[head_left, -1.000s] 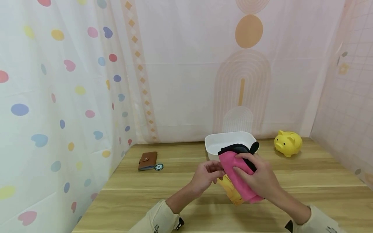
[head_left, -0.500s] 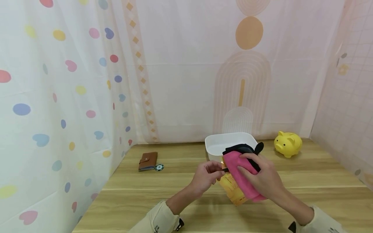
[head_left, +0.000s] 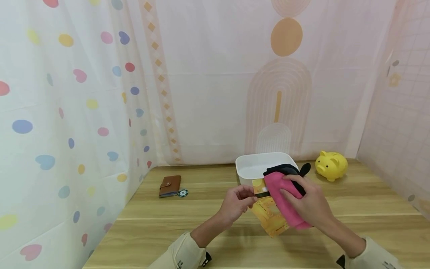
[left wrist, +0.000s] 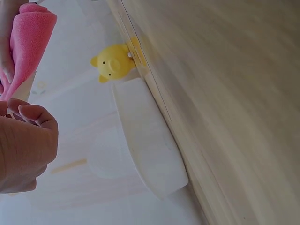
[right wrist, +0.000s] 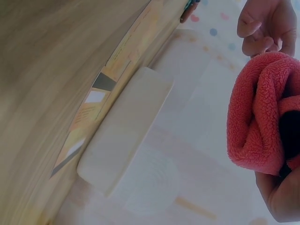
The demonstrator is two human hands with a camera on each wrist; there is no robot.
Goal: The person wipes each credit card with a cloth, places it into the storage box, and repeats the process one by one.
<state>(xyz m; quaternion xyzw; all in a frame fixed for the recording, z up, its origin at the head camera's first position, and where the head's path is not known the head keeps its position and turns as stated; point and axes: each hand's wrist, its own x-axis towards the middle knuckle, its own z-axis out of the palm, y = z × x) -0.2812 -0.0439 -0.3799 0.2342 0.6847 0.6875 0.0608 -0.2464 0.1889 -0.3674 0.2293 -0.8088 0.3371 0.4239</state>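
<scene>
My left hand (head_left: 235, 204) pinches the edge of a gold bank card (head_left: 261, 186) with a black stripe. The card's right side goes behind or into a pink fuzzy cloth item (head_left: 281, 198); I cannot tell which. My right hand (head_left: 311, 203) grips that item, which has a folded black part (head_left: 283, 169) and a dark rounded tab at its top right. In the right wrist view the pink item (right wrist: 258, 117) shows thick plush folds. Below the hands lie yellow-orange printed cards (head_left: 270, 220), partly covered by the pink item.
Behind the hands stands a white plastic basin (head_left: 246, 170). A yellow piggy bank (head_left: 331, 165) sits at the back right. To the left lie a brown wallet (head_left: 170, 185) and a poker chip (head_left: 183, 193). Curtains border the table at the back and sides.
My right hand has shifted right and slightly up with the pink item. More of the bank card in my left hand now shows. The left hand has barely moved.
</scene>
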